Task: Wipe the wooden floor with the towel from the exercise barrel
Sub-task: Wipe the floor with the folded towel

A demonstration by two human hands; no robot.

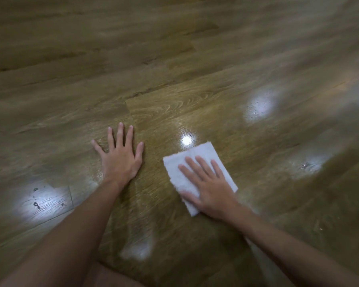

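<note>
A bare knee or thigh (112,276) shows at the bottom edge, at 6 o'clock, so the person seems to be kneeling low over the floor (174,59). From there both forearms reach forward.

The left hand (120,156) lies flat on the boards at about 10 o'clock from the frame's centre, fingers spread, holding nothing; it looks like a prop for body weight. The right hand (209,187) sits at about 4 o'clock, palm down on the towel (197,156), fingers straight and slightly fanned, pressing the cloth to the wood and not pinching it. The towel is a white folded square, flat on the floor, its far corner pointing toward 12 o'clock, just beside a small bright glint of light.

The barrel is not in view, so fetching the towel is judged done and the wiping itself is the step in hand. The boards around the hands look glossy, perhaps damp. Dark specks (36,204) show in the glare patch at 8 o'clock, and more specks (255,112) in the patch at 2 o'clock, farther out.

Next, likely: keep the palm pressed so the towel does not slip or bunch, then sweep toward one speckled patch, shifting weight on the left hand to reach. Beyond, the floor runs on blurred and bare.
</note>
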